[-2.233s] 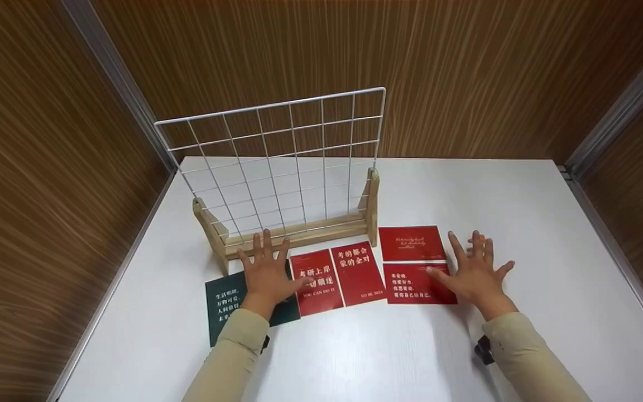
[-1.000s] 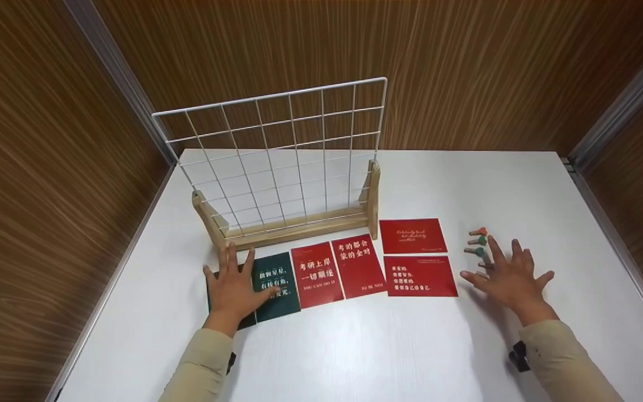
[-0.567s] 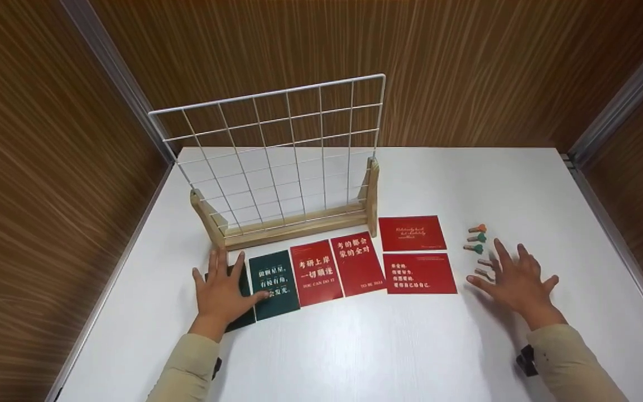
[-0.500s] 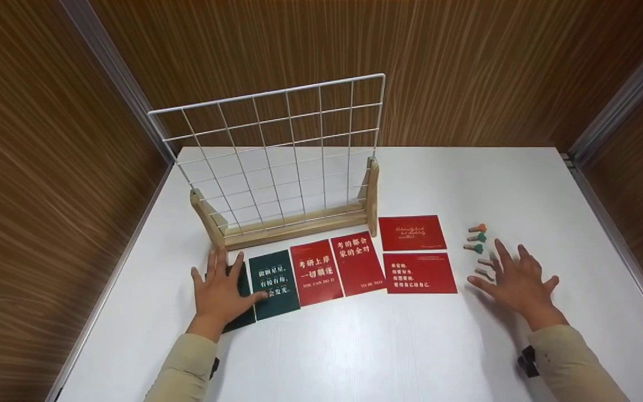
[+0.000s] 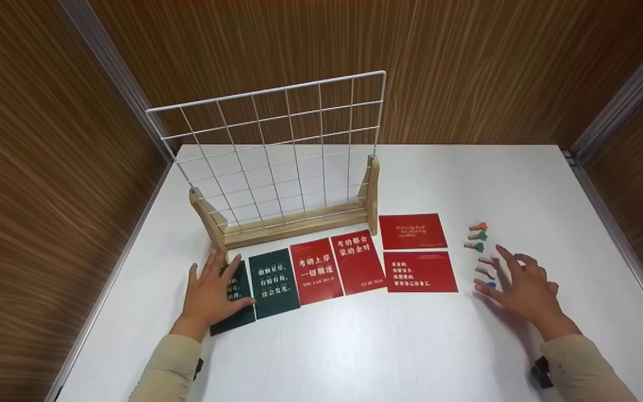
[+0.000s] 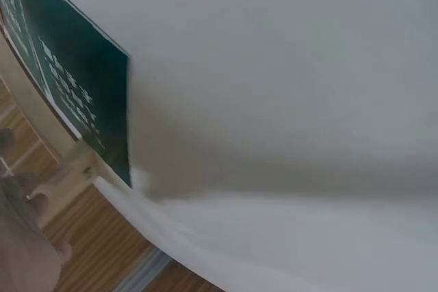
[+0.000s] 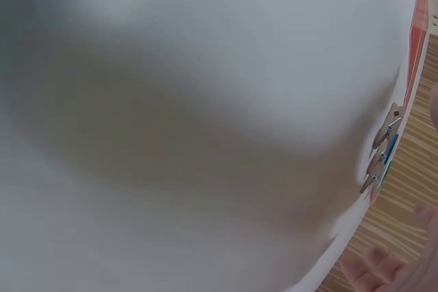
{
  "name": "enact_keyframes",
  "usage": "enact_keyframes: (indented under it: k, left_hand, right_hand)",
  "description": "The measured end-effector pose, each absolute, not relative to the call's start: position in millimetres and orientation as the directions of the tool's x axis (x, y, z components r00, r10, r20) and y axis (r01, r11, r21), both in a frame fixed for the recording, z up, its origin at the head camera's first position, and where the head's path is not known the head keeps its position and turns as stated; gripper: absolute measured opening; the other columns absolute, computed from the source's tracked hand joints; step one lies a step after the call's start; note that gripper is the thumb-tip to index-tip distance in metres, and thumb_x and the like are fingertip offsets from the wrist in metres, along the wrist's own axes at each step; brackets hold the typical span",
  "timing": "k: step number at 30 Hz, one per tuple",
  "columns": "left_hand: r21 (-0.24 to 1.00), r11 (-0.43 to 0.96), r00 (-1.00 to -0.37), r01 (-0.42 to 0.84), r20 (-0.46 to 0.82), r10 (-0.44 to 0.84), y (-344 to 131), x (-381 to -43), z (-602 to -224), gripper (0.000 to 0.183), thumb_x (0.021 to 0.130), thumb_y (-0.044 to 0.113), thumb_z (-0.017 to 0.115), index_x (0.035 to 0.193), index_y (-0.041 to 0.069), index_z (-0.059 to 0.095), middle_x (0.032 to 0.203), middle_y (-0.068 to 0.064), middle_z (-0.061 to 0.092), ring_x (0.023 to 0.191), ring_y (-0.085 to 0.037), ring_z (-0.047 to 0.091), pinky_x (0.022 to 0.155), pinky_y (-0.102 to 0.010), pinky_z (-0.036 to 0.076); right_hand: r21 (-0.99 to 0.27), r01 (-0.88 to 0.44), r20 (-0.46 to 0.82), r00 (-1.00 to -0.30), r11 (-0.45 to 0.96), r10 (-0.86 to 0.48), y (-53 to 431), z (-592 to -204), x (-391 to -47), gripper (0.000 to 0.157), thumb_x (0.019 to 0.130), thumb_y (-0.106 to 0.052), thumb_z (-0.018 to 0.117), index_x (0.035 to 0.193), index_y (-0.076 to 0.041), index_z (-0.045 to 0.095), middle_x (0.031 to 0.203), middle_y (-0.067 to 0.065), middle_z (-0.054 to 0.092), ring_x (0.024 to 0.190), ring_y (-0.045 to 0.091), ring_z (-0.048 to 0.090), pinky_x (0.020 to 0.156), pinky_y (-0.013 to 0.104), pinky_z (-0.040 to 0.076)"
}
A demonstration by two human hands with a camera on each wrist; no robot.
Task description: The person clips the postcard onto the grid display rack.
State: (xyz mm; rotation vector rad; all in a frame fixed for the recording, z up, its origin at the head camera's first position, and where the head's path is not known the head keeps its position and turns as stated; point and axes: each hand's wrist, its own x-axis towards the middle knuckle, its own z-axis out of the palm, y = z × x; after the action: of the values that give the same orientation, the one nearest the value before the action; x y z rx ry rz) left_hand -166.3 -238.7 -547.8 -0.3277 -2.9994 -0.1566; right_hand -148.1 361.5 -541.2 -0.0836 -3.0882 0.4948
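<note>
My left hand point(image 5: 207, 296), fingers spread, is over the leftmost dark green card point(image 5: 238, 315), covering part of it; a second green card point(image 5: 274, 285) lies to its right. In the left wrist view, this hand point(image 6: 27, 237) shows at the lower left, near a green card point(image 6: 89, 66). My right hand point(image 5: 531, 290), index finger and thumb apart and holding nothing, is just right of a column of small wooden clothespins point(image 5: 474, 246) with coloured heads. Its thumb overlaps a blue-headed clothespin point(image 5: 491, 285). In the right wrist view, clothespins point(image 7: 380, 158) lie near the fingers.
Behind the cards stands a white wire grid point(image 5: 293, 117) in a wooden base point(image 5: 299, 228). Two upright red cards point(image 5: 316, 273) and two sideways red cards point(image 5: 413, 231) lie on the white table point(image 5: 366, 346). Wood-grain panels point(image 5: 438, 72) enclose the back and sides.
Both hands have moved outward and toward me, away from the cards' middle. More of the leftmost green card and the clothespins shows. The right hand's fingers have bent somewhat.
</note>
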Motion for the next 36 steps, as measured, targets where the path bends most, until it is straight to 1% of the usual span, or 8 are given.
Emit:
enact_keyframes:
  k: [3, 7, 13, 19, 23, 27, 32, 36]
  left_hand:
    - [0.128, 0.958, -0.962, 0.255, 0.131, 0.238, -246, -167, -549, 0.098, 0.054, 0.074, 0.055, 0.135, 0.024, 0.03, 0.142, -0.008, 0.012, 0.127, -0.027, 0.009, 0.096, -0.054, 0.006]
    - [0.17, 0.941, -0.954, 0.292, 0.123, 0.274, -255, -168, -552, 0.095, 0.056, 0.07, 0.058, 0.134, 0.024, 0.03, 0.14, -0.007, 0.018, 0.126, -0.026, 0.013, 0.097, -0.051, 0.008]
    - [0.25, 0.927, -0.959, 0.28, 0.114, 0.259, -266, -167, -556, 0.09, 0.057, 0.064, 0.063, 0.132, 0.024, 0.034, 0.139, -0.003, 0.022, 0.124, -0.024, 0.02, 0.097, -0.047, 0.014]
    - [0.312, 0.919, -0.97, 0.241, 0.111, 0.216, -275, -166, -556, 0.082, 0.062, 0.057, 0.065, 0.13, 0.022, 0.037, 0.135, -0.002, 0.029, 0.121, -0.025, 0.026, 0.095, -0.048, 0.02]
    - [0.366, 0.908, -0.979, 0.203, 0.104, 0.176, -282, -168, -558, 0.082, 0.061, 0.055, 0.067, 0.129, 0.02, 0.039, 0.133, -0.004, 0.033, 0.12, -0.026, 0.027, 0.096, -0.047, 0.02]
    - [0.437, 0.883, -0.985, 0.171, 0.103, 0.14, -289, -170, -560, 0.084, 0.059, 0.053, 0.07, 0.129, 0.018, 0.039, 0.131, -0.004, 0.037, 0.119, -0.026, 0.03, 0.096, -0.047, 0.021]
    - [0.523, 0.847, -0.995, 0.1, 0.052, 0.085, -297, -171, -563, 0.086, 0.057, 0.051, 0.072, 0.13, 0.021, 0.038, 0.13, -0.005, 0.038, 0.119, -0.027, 0.03, 0.095, -0.048, 0.023]
    - [0.572, 0.819, -0.999, 0.046, 0.004, 0.053, -302, -170, -566, 0.087, 0.056, 0.049, 0.074, 0.13, 0.021, 0.037, 0.13, -0.008, 0.038, 0.119, -0.028, 0.029, 0.095, -0.046, 0.023]
  right_hand:
    - [-0.34, 0.037, -0.005, -0.999, 0.94, 0.038, 362, -542, -146, 0.098, 0.062, -0.067, 0.057, 0.138, -0.025, 0.011, 0.122, 0.029, 0.026, 0.104, 0.05, 0.027, 0.065, 0.065, 0.024]
    - [-0.387, 0.02, -0.032, -0.999, 0.922, 0.008, 363, -545, -143, 0.097, 0.062, -0.061, 0.062, 0.138, -0.026, 0.015, 0.119, 0.028, 0.03, 0.104, 0.046, 0.03, 0.068, 0.064, 0.024]
    - [-0.46, 0.003, -0.058, -0.998, 0.888, -0.027, 365, -548, -143, 0.093, 0.06, -0.055, 0.067, 0.136, -0.023, 0.022, 0.114, 0.022, 0.036, 0.098, 0.037, 0.041, 0.069, 0.059, 0.028]
    - [-0.486, -0.045, -0.05, -0.996, 0.873, -0.08, 369, -549, -142, 0.086, 0.062, -0.048, 0.07, 0.132, -0.019, 0.029, 0.109, 0.017, 0.042, 0.095, 0.034, 0.045, 0.069, 0.058, 0.032]
    - [-0.508, -0.076, -0.037, -0.993, 0.858, -0.11, 370, -549, -141, 0.082, 0.064, -0.043, 0.071, 0.131, -0.017, 0.03, 0.109, 0.015, 0.043, 0.095, 0.034, 0.046, 0.07, 0.054, 0.038]
    - [-0.51, -0.075, -0.045, -0.992, 0.857, -0.114, 370, -549, -142, 0.077, 0.066, -0.041, 0.071, 0.128, -0.014, 0.034, 0.107, 0.015, 0.044, 0.094, 0.033, 0.046, 0.072, 0.053, 0.039]
    - [-0.502, -0.066, -0.05, -0.993, 0.862, -0.106, 370, -551, -141, 0.066, 0.068, -0.038, 0.07, 0.121, -0.013, 0.039, 0.101, 0.013, 0.047, 0.091, 0.03, 0.046, 0.072, 0.051, 0.04]
    - [-0.505, -0.06, -0.057, -0.993, 0.861, -0.103, 369, -554, -141, 0.059, 0.07, -0.037, 0.068, 0.118, -0.014, 0.041, 0.1, 0.013, 0.049, 0.091, 0.029, 0.047, 0.074, 0.05, 0.04]
